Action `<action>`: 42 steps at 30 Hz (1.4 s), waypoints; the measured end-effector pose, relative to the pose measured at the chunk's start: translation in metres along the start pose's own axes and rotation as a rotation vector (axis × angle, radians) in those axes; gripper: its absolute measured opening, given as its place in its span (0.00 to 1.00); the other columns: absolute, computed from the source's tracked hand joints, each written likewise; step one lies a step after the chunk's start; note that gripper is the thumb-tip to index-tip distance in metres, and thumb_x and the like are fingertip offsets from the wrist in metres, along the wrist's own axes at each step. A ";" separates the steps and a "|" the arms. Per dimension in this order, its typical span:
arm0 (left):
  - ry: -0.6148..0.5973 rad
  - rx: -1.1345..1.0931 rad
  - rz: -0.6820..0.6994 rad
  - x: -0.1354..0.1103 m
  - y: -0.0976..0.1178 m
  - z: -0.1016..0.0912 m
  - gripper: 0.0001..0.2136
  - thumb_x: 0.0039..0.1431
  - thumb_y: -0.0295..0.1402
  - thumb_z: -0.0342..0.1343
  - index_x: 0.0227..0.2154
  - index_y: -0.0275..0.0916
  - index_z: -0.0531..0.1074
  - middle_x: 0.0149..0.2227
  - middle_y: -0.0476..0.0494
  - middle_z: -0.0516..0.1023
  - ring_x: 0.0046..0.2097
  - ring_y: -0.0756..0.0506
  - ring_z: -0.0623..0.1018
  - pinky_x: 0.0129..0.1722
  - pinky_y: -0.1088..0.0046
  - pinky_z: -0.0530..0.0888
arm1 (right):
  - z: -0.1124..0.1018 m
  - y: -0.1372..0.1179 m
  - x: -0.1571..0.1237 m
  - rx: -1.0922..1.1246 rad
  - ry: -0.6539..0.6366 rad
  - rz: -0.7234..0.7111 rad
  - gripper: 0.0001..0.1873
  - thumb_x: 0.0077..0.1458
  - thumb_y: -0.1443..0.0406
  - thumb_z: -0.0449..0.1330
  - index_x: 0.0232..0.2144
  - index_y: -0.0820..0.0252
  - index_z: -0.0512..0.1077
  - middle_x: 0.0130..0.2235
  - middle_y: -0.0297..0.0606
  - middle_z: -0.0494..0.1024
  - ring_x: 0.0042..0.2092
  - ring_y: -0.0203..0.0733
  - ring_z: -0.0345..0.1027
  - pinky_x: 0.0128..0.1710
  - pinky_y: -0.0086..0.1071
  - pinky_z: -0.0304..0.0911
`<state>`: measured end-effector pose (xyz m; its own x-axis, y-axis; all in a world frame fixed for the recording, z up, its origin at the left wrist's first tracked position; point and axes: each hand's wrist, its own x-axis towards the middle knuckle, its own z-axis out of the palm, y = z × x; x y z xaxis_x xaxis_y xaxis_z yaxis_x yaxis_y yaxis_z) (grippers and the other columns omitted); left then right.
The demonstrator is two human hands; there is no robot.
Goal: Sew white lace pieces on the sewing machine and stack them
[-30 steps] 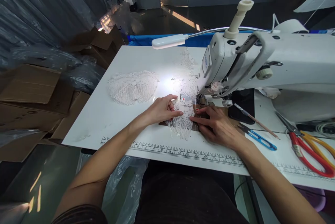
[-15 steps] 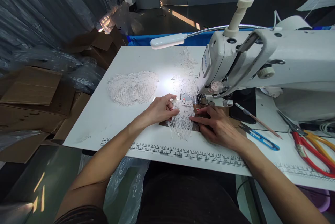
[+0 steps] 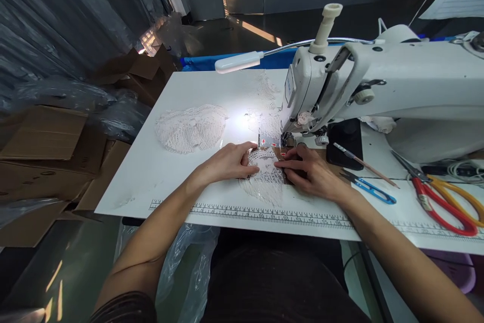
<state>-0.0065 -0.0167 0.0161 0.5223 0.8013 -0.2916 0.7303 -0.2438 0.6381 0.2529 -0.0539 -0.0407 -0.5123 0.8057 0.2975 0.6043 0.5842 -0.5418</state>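
A piece of white lace [image 3: 266, 182] lies on the white table [image 3: 159, 162] in front of the sewing machine [image 3: 378, 86], its far end near the needle. My left hand [image 3: 229, 163] rests on the lace's left edge, fingers curled and pressing it down. My right hand [image 3: 308, 172] lies on the right edge over a brown card piece, fingers together and pointing left, holding the lace flat. More lace trails behind the needle.
A heap of white lace [image 3: 189, 127] sits at the table's left. Blue thread snips [image 3: 372, 191], a pencil [image 3: 363, 164], and red and orange scissors [image 3: 446, 202] lie to the right. A lamp [image 3: 240, 61] hangs over the work. Cardboard boxes [image 3: 45, 136] stand left.
Both hands have shifted slightly toward the needle with the lace, and the lace lies flatter under them. The camera view has tilted a little.
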 end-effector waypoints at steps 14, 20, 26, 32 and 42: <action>0.180 0.228 0.317 0.019 0.006 0.023 0.09 0.64 0.37 0.56 0.31 0.38 0.67 0.36 0.45 0.71 0.38 0.46 0.70 0.39 0.69 0.65 | -0.014 -0.002 0.012 0.341 0.017 0.270 0.21 0.60 0.56 0.58 0.53 0.56 0.74 0.45 0.43 0.80 0.45 0.46 0.74 0.48 0.43 0.71; -0.030 0.155 0.426 0.021 0.022 0.015 0.05 0.62 0.34 0.54 0.34 0.39 0.65 0.33 0.48 0.72 0.32 0.49 0.69 0.31 0.72 0.63 | -0.024 -0.004 0.026 0.632 -0.262 0.296 0.24 0.55 0.57 0.65 0.52 0.58 0.71 0.41 0.40 0.79 0.42 0.43 0.74 0.44 0.41 0.73; -0.040 -0.018 0.355 0.029 0.019 0.013 0.20 0.57 0.34 0.58 0.50 0.39 0.60 0.45 0.42 0.75 0.36 0.48 0.73 0.33 0.71 0.69 | -0.005 0.004 0.023 0.769 -0.036 0.346 0.20 0.55 0.60 0.65 0.49 0.62 0.73 0.37 0.39 0.78 0.39 0.40 0.73 0.43 0.39 0.71; 0.080 -0.007 0.329 0.033 0.017 0.020 0.32 0.49 0.44 0.68 0.54 0.40 0.62 0.47 0.40 0.78 0.49 0.39 0.76 0.47 0.59 0.71 | 0.001 -0.001 0.018 0.870 0.061 0.338 0.27 0.54 0.58 0.66 0.54 0.62 0.72 0.40 0.40 0.79 0.41 0.40 0.73 0.44 0.37 0.70; 0.239 -0.218 0.472 0.031 0.007 0.039 0.23 0.60 0.38 0.62 0.55 0.38 0.64 0.36 0.46 0.80 0.36 0.48 0.79 0.36 0.72 0.74 | 0.003 -0.003 0.016 0.943 0.143 0.382 0.24 0.46 0.58 0.72 0.46 0.58 0.77 0.41 0.40 0.79 0.38 0.38 0.71 0.38 0.34 0.71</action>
<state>0.0322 -0.0150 -0.0164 0.6374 0.7405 0.2133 0.3217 -0.5072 0.7996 0.2408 -0.0429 -0.0364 -0.2722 0.9617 0.0332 -0.0455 0.0216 -0.9987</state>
